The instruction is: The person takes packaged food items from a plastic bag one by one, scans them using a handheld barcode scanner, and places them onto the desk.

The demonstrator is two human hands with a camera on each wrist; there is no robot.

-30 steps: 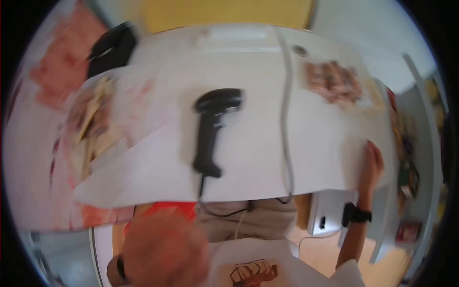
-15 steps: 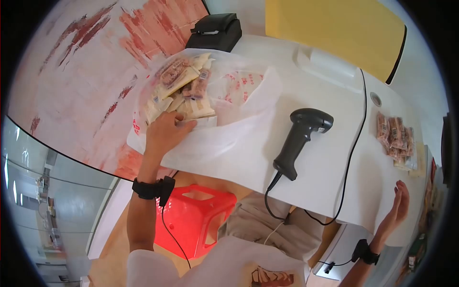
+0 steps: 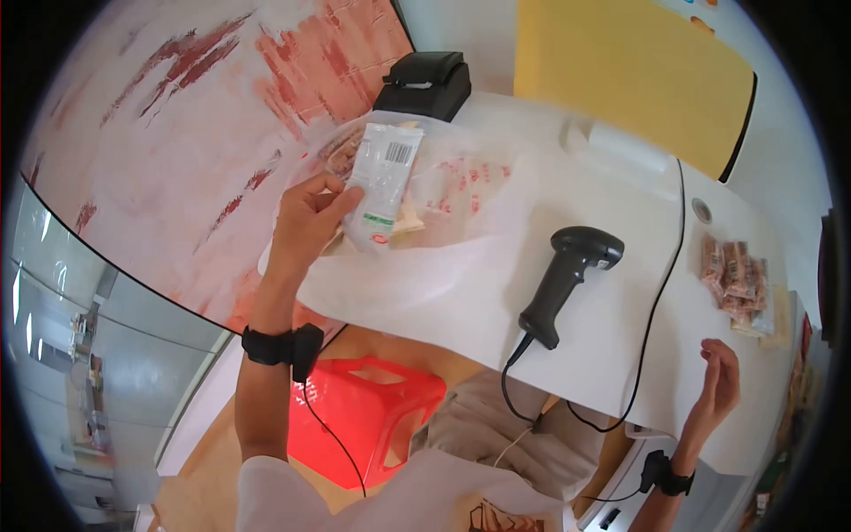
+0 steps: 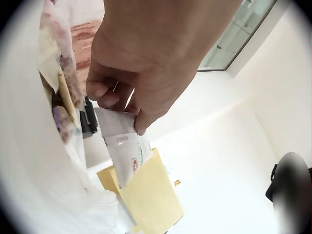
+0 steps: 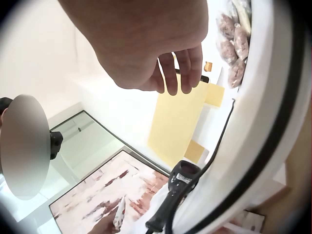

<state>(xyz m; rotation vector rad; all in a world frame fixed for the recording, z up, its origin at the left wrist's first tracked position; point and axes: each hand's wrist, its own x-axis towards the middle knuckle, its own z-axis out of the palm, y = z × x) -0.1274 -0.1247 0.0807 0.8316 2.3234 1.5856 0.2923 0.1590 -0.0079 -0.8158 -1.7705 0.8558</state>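
My left hand (image 3: 306, 217) pinches a flat white food packet (image 3: 386, 173) by its side edge, between thumb and fingers. A barcode and a green stripe show on the packet, which is held up over an open plastic bag (image 3: 417, 275). More packets (image 3: 341, 152) lie in that bag, partly hidden behind the held one. In the left wrist view the packet (image 4: 124, 144) hangs below the thumb and fingertips. My right hand (image 3: 722, 377) holds nothing, its fingers loosely bent near the table's right edge. A black barcode scanner (image 3: 565, 279) lies on the table between the hands.
Several small meat packets (image 3: 737, 279) are piled at the table's right. A black printer (image 3: 425, 86) stands behind the bag. The scanner's cable (image 3: 660, 293) runs across the table. A red stool (image 3: 363, 412) is below the front edge, and a yellow panel (image 3: 634, 75) stands behind.
The left hand came from low beside the body to the bag, then lifted out a white packet. The right hand has stayed near the right edge. The head view has swung left.
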